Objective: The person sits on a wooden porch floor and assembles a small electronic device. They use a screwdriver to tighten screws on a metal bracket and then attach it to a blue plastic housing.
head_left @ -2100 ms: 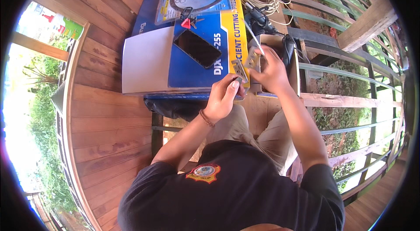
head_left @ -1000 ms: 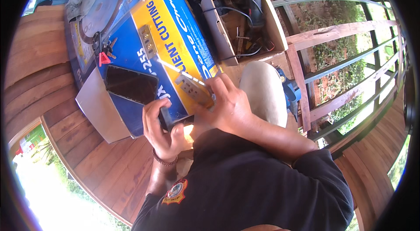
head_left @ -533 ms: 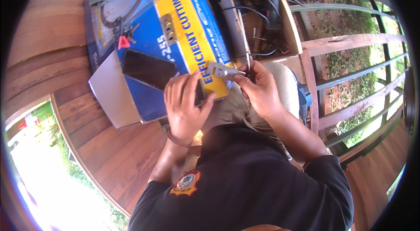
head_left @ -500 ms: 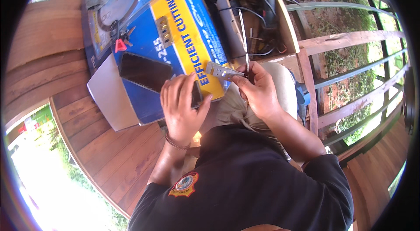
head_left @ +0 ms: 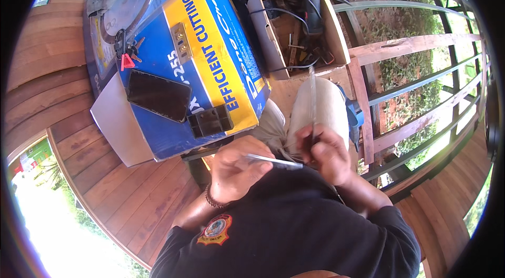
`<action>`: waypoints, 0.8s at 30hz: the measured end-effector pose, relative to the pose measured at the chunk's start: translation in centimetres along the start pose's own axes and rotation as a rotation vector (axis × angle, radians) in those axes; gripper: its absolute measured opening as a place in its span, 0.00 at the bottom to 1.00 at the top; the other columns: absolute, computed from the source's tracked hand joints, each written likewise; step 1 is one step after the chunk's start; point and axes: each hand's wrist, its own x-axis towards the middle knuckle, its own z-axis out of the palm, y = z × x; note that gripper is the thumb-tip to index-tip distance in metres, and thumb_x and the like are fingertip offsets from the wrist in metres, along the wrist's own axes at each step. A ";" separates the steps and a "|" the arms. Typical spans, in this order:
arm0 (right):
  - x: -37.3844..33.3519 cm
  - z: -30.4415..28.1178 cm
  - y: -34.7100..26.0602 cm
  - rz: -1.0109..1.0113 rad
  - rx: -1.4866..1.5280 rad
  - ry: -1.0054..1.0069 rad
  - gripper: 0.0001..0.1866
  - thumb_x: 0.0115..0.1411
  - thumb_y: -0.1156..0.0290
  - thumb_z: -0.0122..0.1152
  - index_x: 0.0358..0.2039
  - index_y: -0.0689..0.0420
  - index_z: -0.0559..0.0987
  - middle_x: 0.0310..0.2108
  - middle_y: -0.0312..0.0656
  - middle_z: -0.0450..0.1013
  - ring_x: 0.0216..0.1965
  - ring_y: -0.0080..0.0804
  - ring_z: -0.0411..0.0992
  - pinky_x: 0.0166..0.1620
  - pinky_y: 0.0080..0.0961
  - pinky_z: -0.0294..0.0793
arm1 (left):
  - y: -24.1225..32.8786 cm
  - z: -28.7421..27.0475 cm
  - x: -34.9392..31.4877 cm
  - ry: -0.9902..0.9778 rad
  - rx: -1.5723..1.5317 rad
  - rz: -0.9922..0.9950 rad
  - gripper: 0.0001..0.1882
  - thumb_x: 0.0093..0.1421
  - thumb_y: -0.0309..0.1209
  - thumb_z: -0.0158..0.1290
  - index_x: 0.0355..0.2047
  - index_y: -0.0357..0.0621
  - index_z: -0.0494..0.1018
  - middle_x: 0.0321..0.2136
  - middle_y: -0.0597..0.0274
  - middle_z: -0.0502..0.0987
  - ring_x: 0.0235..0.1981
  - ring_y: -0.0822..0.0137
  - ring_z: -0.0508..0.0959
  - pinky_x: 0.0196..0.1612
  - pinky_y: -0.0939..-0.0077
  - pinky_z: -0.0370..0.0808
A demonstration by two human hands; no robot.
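Here I log, lower centre: left hand (head_left: 236, 166) pinching metal plate (head_left: 284, 164); right hand (head_left: 329, 158) gripping slim rod (head_left: 314, 99). Mid-frame: black tray (head_left: 209, 122).

Blue-and-yellow cardboard carton (head_left: 158, 33)
On top lie packaged circular saw blade (head_left: 125, 16), red-tagged keys (head_left: 126, 60), smartphone (head_left: 159, 95), metal plate (head_left: 181, 41) and black compartmented tray (head_left: 210, 121).

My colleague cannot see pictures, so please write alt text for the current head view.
A person's left hand holds a thin metal plate while the right hand grips a slim metal rod. Ahead, a phone and black piece rest on a blue-and-yellow box.
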 end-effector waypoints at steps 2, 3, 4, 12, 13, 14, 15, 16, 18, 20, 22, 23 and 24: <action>-0.2 -1.3 -0.1 0.006 -0.213 0.129 0.20 0.63 0.77 0.46 0.54 0.66 0.74 0.37 0.39 0.73 0.34 0.22 0.69 0.40 0.22 0.71 | -1.2 -0.4 1.4 -0.125 0.124 0.102 0.06 0.59 0.19 0.61 0.37 0.38 0.81 0.50 0.52 0.75 0.51 0.65 0.75 0.54 0.69 0.72; -0.4 -1.8 0.2 0.030 -0.337 0.149 0.19 0.64 0.78 0.46 0.54 0.67 0.75 0.36 0.38 0.73 0.34 0.22 0.69 0.40 0.23 0.71 | -2.3 -0.1 2.1 -0.148 0.095 0.097 0.06 0.60 0.19 0.61 0.38 0.38 0.80 0.50 0.54 0.74 0.51 0.66 0.75 0.54 0.68 0.72; -0.4 -1.7 0.3 0.075 -0.377 0.116 0.18 0.64 0.78 0.47 0.54 0.67 0.75 0.36 0.38 0.74 0.35 0.22 0.70 0.40 0.23 0.72 | -3.3 0.3 2.6 -0.172 0.068 0.090 0.06 0.61 0.19 0.60 0.39 0.39 0.80 0.50 0.55 0.73 0.52 0.66 0.74 0.55 0.68 0.71; 1.7 -4.7 -0.2 0.220 -0.829 -0.162 0.14 0.61 0.76 0.62 0.48 0.59 0.82 0.41 0.45 0.81 0.42 0.33 0.78 0.46 0.31 0.76 | -8.2 2.0 6.1 -0.207 -0.354 -0.025 0.07 0.66 0.22 0.55 0.44 0.39 0.73 0.46 0.59 0.74 0.46 0.70 0.76 0.51 0.75 0.72; 2.3 -5.2 -1.2 0.167 -0.928 -0.246 0.14 0.61 0.75 0.63 0.48 0.59 0.82 0.41 0.46 0.81 0.42 0.34 0.79 0.45 0.31 0.77 | -8.0 1.8 6.3 -0.249 -0.230 0.030 0.06 0.66 0.22 0.56 0.43 0.39 0.73 0.45 0.60 0.75 0.45 0.72 0.75 0.49 0.76 0.72; 3.0 -5.8 -2.7 0.289 -1.078 -0.158 0.15 0.60 0.75 0.63 0.48 0.59 0.82 0.40 0.46 0.81 0.41 0.36 0.79 0.45 0.32 0.77 | -7.8 1.5 6.5 -0.289 -0.105 0.087 0.06 0.66 0.22 0.56 0.43 0.38 0.73 0.44 0.60 0.75 0.44 0.73 0.75 0.48 0.77 0.72; 3.8 -6.3 -4.7 0.412 -1.223 -0.061 0.17 0.59 0.74 0.64 0.49 0.58 0.82 0.39 0.47 0.81 0.41 0.37 0.79 0.46 0.32 0.77 | -7.4 1.2 6.8 -0.333 0.020 0.145 0.06 0.66 0.23 0.56 0.42 0.38 0.73 0.43 0.61 0.75 0.43 0.75 0.75 0.47 0.78 0.72; 5.1 -7.6 -6.6 0.355 -1.295 0.034 0.17 0.59 0.75 0.62 0.50 0.58 0.82 0.39 0.47 0.81 0.40 0.37 0.79 0.46 0.32 0.78 | -7.1 1.0 6.5 -0.328 0.019 0.095 0.07 0.66 0.24 0.57 0.42 0.38 0.72 0.38 0.64 0.76 0.41 0.77 0.75 0.45 0.80 0.71; 8.1 -8.4 -10.6 0.192 -1.451 0.203 0.16 0.60 0.75 0.61 0.50 0.57 0.81 0.38 0.47 0.80 0.40 0.38 0.80 0.46 0.32 0.78 | -7.1 -0.1 6.0 -0.396 0.072 -0.122 0.07 0.66 0.26 0.58 0.42 0.39 0.73 0.36 0.66 0.76 0.37 0.77 0.75 0.42 0.79 0.71; 11.3 -8.7 -12.9 -0.018 -1.517 0.213 0.14 0.62 0.77 0.58 0.48 0.59 0.81 0.40 0.48 0.80 0.41 0.39 0.80 0.46 0.33 0.78 | -8.8 -1.2 5.5 -0.407 0.031 -0.284 0.08 0.66 0.29 0.57 0.41 0.40 0.73 0.32 0.68 0.74 0.33 0.76 0.74 0.37 0.79 0.70; 15.2 -9.6 -12.8 -0.120 -1.546 0.133 0.11 0.64 0.77 0.57 0.46 0.60 0.81 0.42 0.49 0.80 0.42 0.43 0.80 0.46 0.34 0.78 | -12.3 -2.2 4.8 -0.362 -0.102 -0.401 0.08 0.67 0.33 0.57 0.38 0.41 0.73 0.26 0.70 0.69 0.26 0.76 0.70 0.29 0.80 0.67; 17.1 -10.3 -11.9 -0.117 -1.600 0.102 0.11 0.64 0.77 0.57 0.46 0.61 0.81 0.41 0.49 0.80 0.42 0.45 0.80 0.46 0.35 0.78 | -13.7 -2.8 4.5 -0.354 -0.182 -0.563 0.08 0.66 0.33 0.57 0.39 0.41 0.74 0.28 0.69 0.72 0.27 0.76 0.71 0.30 0.79 0.67; 19.4 -11.2 -10.6 -0.117 -1.655 0.067 0.10 0.64 0.76 0.57 0.45 0.61 0.81 0.41 0.49 0.80 0.42 0.46 0.80 0.46 0.35 0.78 | -15.1 -3.8 4.6 -0.342 -0.262 -0.721 0.09 0.66 0.33 0.58 0.41 0.41 0.75 0.29 0.68 0.75 0.27 0.76 0.73 0.31 0.78 0.68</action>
